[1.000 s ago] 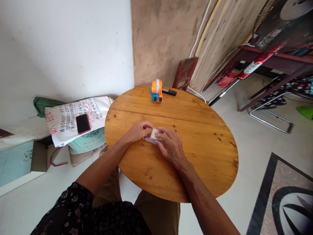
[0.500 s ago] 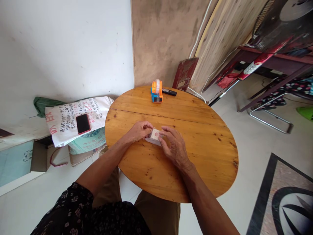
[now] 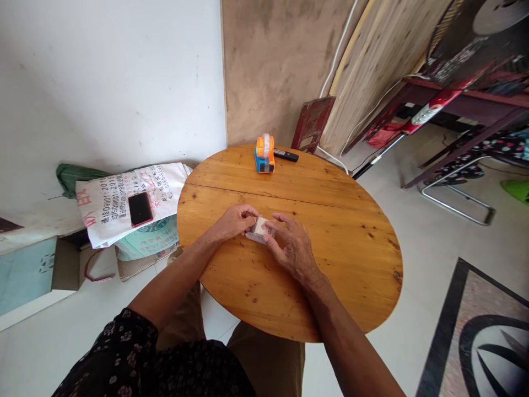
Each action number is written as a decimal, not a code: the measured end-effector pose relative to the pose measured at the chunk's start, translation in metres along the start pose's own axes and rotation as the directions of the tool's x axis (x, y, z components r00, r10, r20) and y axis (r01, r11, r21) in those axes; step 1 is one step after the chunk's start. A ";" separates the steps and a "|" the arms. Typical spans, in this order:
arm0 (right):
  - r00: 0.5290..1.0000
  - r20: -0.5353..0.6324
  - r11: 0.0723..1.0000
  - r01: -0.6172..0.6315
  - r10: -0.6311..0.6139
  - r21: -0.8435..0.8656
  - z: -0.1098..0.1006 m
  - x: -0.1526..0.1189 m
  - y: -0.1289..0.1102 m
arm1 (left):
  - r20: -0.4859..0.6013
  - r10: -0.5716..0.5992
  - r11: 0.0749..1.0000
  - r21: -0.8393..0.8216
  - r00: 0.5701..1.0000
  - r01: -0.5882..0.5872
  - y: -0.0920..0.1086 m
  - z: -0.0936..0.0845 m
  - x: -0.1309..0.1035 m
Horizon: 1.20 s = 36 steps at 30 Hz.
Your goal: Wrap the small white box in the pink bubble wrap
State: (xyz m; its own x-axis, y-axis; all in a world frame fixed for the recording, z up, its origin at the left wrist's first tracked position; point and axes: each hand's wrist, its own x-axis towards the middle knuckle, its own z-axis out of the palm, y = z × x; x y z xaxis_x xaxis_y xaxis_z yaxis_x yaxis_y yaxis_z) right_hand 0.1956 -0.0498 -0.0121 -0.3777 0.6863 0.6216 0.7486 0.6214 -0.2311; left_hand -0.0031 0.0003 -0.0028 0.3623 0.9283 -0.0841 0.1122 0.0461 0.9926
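Observation:
A small whitish box with a reddish mark on top lies on the round wooden table, between my two hands. My left hand is closed at the box's left end, thumb and forefinger pinched together; what they pinch is too small to make out. My right hand has its fingers apart, with fingertips touching the top and right side of the box. Toward the table's far edge stands an orange and blue tape dispenser, with a black remote-like object beside it.
Left of the table, a phone lies on a printed white sack. A dark red chair back stands behind the table. At the right are a dark red desk and a red and silver pole.
The fingers of my right hand have shifted slightly left over the top of the box. My left hand has hardly moved.

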 end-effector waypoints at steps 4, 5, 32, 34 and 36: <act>1.000 -0.002 1.000 0.027 -0.027 -0.006 0.002 0.001 -0.001 | 0.004 0.001 1.000 -0.005 1.000 -0.001 0.000 0.000 0.000; 0.999 -0.006 0.999 0.032 -0.032 -0.008 0.002 0.001 -0.002 | 0.006 0.002 1.000 -0.006 1.000 -0.002 0.001 0.000 -0.001; 0.994 0.010 0.984 -0.112 0.112 0.135 -0.003 0.003 0.003 | -0.024 0.008 1.000 -0.008 1.000 -0.008 0.004 0.003 -0.003; 0.993 0.001 0.984 -0.114 0.115 0.135 -0.002 0.004 0.002 | -0.018 0.006 1.000 -0.008 1.000 -0.006 0.005 0.004 -0.003; 0.994 -0.020 0.986 -0.101 0.105 0.129 0.000 0.005 0.001 | -0.013 -0.001 1.000 -0.010 1.000 0.001 0.006 0.004 -0.003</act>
State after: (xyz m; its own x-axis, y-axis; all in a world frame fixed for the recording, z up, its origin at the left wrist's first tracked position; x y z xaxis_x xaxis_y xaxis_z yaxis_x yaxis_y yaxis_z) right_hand 0.1945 -0.0452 -0.0094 -0.2862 0.7399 0.6088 0.7065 0.5922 -0.3876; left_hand -0.0002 -0.0037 0.0027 0.3503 0.9329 -0.0840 0.1029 0.0508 0.9934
